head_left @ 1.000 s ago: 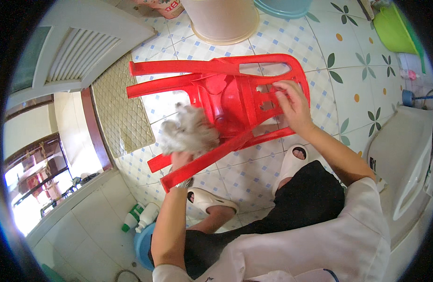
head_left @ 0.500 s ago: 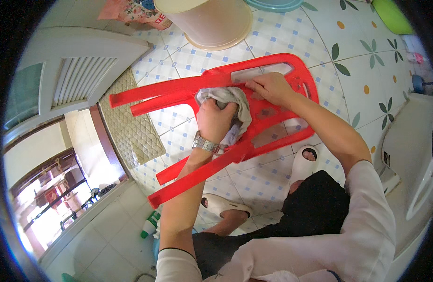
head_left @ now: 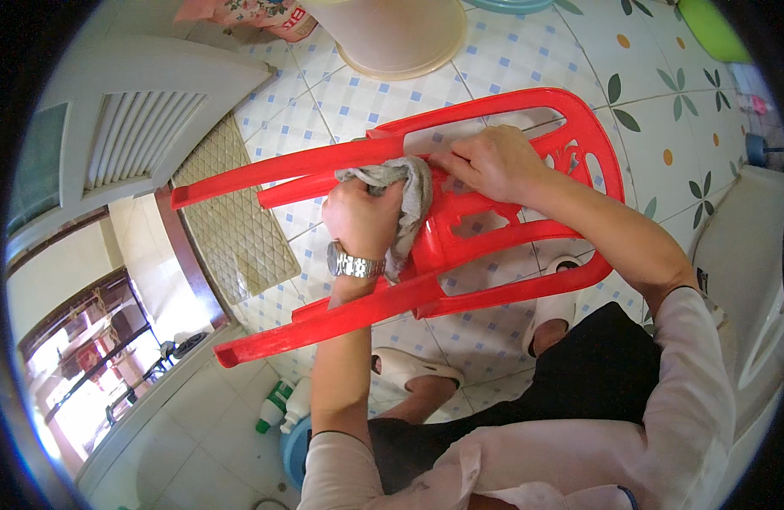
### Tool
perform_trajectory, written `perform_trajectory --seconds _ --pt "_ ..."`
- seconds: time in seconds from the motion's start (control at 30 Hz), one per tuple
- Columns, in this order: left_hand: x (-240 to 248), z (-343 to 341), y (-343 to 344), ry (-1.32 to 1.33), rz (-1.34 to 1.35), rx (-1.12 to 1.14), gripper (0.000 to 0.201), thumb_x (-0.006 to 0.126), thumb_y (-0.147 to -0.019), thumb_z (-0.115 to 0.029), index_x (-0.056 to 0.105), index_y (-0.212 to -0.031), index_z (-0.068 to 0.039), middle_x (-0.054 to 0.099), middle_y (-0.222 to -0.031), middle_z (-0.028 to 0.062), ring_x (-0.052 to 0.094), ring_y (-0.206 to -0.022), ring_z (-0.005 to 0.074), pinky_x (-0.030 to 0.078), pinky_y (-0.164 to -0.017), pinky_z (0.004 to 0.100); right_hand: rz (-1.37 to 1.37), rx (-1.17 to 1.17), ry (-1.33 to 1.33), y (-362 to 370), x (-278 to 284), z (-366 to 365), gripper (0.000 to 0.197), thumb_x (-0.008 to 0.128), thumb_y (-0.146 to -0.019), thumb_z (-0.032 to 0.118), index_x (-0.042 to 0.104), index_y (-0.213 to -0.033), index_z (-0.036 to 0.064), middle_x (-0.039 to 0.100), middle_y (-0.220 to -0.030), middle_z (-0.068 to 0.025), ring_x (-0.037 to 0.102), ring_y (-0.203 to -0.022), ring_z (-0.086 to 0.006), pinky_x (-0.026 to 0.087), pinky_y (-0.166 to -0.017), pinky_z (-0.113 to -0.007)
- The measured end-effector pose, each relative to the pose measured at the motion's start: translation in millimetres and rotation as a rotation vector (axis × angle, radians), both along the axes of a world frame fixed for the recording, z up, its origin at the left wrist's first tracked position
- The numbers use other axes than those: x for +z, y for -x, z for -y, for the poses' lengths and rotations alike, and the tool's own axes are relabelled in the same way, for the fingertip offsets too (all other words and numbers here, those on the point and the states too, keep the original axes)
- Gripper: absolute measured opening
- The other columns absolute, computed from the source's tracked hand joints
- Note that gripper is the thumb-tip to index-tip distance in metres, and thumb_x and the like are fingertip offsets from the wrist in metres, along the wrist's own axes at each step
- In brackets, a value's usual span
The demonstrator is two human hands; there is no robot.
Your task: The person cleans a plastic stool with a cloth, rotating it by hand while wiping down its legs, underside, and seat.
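A red plastic chair (head_left: 443,234) is tipped over in front of me, its legs pointing left and its slotted backrest to the right. My left hand (head_left: 364,219), with a metal watch on its wrist, is closed on a crumpled grey cloth (head_left: 416,197) and presses it against the chair between the legs. My right hand (head_left: 494,163) is closed around part of the chair near where the backrest begins. Its fingertips are partly hidden behind the hand.
A cream bucket (head_left: 400,42) stands beyond the chair, beside a pink floral bag (head_left: 264,15). A quilted mat (head_left: 230,221) lies by the louvred door (head_left: 145,127) at left. Bottles (head_left: 277,404) and a blue basin (head_left: 296,450) are near my left foot.
The chair has turned slightly, with its backrest farther right and its near leg farther left. My left hand has moved left with the cloth. My right hand keeps its grip, shifted slightly right.
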State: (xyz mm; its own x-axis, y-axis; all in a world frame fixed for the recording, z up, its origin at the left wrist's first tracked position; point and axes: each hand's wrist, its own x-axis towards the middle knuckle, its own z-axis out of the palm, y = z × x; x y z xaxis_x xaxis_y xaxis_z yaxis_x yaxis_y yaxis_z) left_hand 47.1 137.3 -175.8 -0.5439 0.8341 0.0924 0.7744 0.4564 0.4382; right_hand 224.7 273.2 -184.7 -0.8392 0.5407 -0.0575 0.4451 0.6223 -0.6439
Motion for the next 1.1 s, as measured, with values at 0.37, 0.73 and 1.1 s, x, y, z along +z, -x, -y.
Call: perform_trajectory --seconds 0.37,0.73,1.1 --pt "-40 22 60 -0.53 1.064 0.151 0.023 0.054 -0.098 -0.01 0.067 -0.097 0.008 0.071 -0.087 0.0078 0.065 -0.079 0.0154 0.051 -0.071 0.0306 0.231 0.052 -0.011 52 30 -11 0.064 0.044 -0.1 0.055 0.075 -0.08 0.0036 0.067 -0.072 -0.021 0.066 -0.071 -0.0391 0.052 -0.069 -0.049" --pt "-27 -6 91 -0.255 0.867 -0.077 0.033 0.07 -0.082 -0.016 0.067 -0.105 0.007 0.073 -0.098 0.0153 0.068 -0.09 0.0197 0.053 -0.082 0.0336 0.47 0.163 0.102 82 53 -18 0.063 0.037 -0.103 0.052 0.075 -0.095 0.0022 0.069 -0.088 -0.0265 0.066 -0.087 -0.0428 0.051 -0.083 -0.051" --pt "-77 -22 91 -0.297 0.652 -0.081 0.039 0.063 -0.089 -0.038 0.071 -0.101 -0.002 0.07 -0.1 0.024 0.067 -0.092 0.0436 0.053 -0.078 0.0482 0.393 0.038 0.222 69 12 -19 0.072 0.04 -0.1 0.057 0.07 -0.084 -0.0057 0.067 -0.089 -0.0308 0.065 -0.088 -0.0456 0.049 -0.084 -0.05"
